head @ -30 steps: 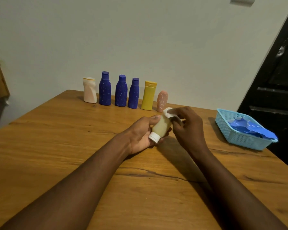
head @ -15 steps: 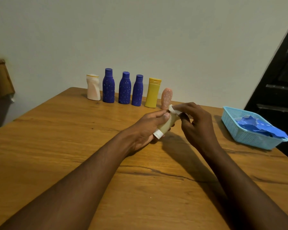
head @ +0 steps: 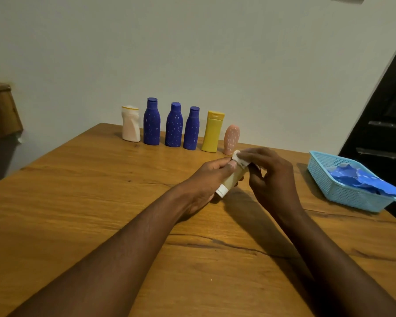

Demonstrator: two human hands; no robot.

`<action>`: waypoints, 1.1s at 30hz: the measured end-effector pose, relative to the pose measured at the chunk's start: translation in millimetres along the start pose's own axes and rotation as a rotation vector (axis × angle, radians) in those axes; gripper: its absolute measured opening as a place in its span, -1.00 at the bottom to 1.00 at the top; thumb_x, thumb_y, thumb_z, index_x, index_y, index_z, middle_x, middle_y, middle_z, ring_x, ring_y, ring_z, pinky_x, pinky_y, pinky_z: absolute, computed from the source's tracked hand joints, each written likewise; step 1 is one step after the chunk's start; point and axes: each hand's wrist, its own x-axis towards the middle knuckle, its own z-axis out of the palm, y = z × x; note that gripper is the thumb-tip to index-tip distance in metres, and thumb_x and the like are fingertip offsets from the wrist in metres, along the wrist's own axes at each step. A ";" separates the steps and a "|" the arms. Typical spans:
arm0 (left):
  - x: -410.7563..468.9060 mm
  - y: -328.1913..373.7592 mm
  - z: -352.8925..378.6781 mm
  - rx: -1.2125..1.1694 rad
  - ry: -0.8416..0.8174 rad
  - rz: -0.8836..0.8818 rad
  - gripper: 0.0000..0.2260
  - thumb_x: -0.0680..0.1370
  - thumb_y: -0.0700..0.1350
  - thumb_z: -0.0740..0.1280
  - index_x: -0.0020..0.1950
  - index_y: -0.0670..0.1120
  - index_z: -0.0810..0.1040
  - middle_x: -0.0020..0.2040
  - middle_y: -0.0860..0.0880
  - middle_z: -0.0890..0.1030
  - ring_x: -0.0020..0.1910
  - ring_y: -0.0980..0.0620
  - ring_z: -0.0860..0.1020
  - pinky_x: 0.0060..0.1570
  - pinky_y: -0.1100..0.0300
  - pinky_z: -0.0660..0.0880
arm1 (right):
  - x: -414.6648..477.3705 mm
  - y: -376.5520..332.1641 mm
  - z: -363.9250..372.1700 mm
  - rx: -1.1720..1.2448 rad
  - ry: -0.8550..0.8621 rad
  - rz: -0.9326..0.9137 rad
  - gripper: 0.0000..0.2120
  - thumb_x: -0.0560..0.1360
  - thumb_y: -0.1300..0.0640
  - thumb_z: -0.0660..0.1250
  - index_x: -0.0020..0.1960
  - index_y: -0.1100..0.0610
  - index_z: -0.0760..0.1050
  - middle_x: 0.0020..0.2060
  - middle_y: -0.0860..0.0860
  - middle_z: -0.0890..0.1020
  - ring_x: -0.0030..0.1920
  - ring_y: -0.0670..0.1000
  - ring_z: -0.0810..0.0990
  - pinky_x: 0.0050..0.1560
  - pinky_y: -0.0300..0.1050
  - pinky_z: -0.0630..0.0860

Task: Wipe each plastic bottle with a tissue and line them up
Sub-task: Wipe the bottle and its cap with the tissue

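- Brown wooden table (head: 101,202): six upright plastic bottles (head: 174,124) stand lined along its far edge, near the wall.
- Your left hand (head: 206,179) grasps a small pale-yellow plastic bottle with a white cap (head: 232,179), tilted over the table's middle.
- Your right hand (head: 272,177) pinches a folded white tissue (head: 239,157) against the bottle's base end; rotate the bottle so the wipe covers every side.
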 end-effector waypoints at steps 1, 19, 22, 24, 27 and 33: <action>-0.3 0.3 -0.3 -0.009 0.001 0.000 -0.74 0.73 0.05 0.20 0.40 0.19 0.53 0.24 -0.06 0.61 0.32 -0.22 0.52 0.30 -0.13 0.48 | 0.1 -0.7 1.2 0.021 0.018 0.024 -0.67 0.48 0.34 0.36 0.21 0.13 0.64 0.14 0.02 0.66 0.15 -0.05 0.59 0.12 -0.11 0.59; 2.0 0.2 1.8 -0.177 0.100 0.011 -0.83 0.74 0.04 0.18 0.25 0.11 0.53 0.17 -0.08 0.64 0.10 -0.07 0.58 0.04 0.05 0.51 | -2.6 4.3 7.8 0.160 0.025 0.306 -0.80 0.49 0.22 0.47 0.11 0.14 0.68 -0.10 -0.06 0.71 -0.10 -0.11 0.68 -0.02 0.01 0.67; -0.2 1.4 1.8 -0.242 0.094 0.002 -0.80 0.73 0.03 0.22 0.29 0.04 0.53 0.09 -0.03 0.67 0.01 0.01 0.62 -0.06 0.13 0.58 | -4.9 3.1 10.5 0.187 0.005 0.292 -0.82 0.49 0.22 0.47 0.09 0.13 0.68 -0.11 -0.06 0.72 -0.09 -0.08 0.69 -0.02 0.05 0.67; 1.3 2.4 -0.7 -0.305 0.120 -0.012 -0.80 0.72 0.02 0.23 0.28 0.01 0.55 0.12 -0.09 0.69 0.08 -0.06 0.66 0.08 0.03 0.62 | -5.5 2.7 11.5 0.205 -0.050 0.275 -0.83 0.48 0.23 0.48 0.07 0.13 0.69 -0.13 -0.07 0.72 -0.10 -0.07 0.69 -0.02 0.05 0.67; 4.7 5.3 -6.4 -0.378 0.189 -0.034 -0.79 0.73 0.01 0.23 0.29 -0.04 0.53 0.19 -0.18 0.66 0.23 -0.20 0.63 0.28 -0.16 0.58 | -7.1 -2.7 15.4 0.209 -0.223 0.211 -0.85 0.46 0.25 0.49 0.02 0.13 0.71 -0.17 -0.07 0.73 -0.16 -0.09 0.70 -0.09 -0.02 0.67; 6.9 8.1 -7.1 -0.421 0.214 -0.078 -0.66 0.72 -0.01 0.24 0.44 -0.14 0.46 0.18 -0.24 0.64 0.22 -0.23 0.64 0.28 -0.21 0.57 | -7.6 -8.1 15.6 0.199 -0.273 0.136 -0.85 0.46 0.26 0.49 0.01 0.10 0.70 -0.17 -0.09 0.72 -0.18 -0.12 0.69 -0.16 -0.19 0.64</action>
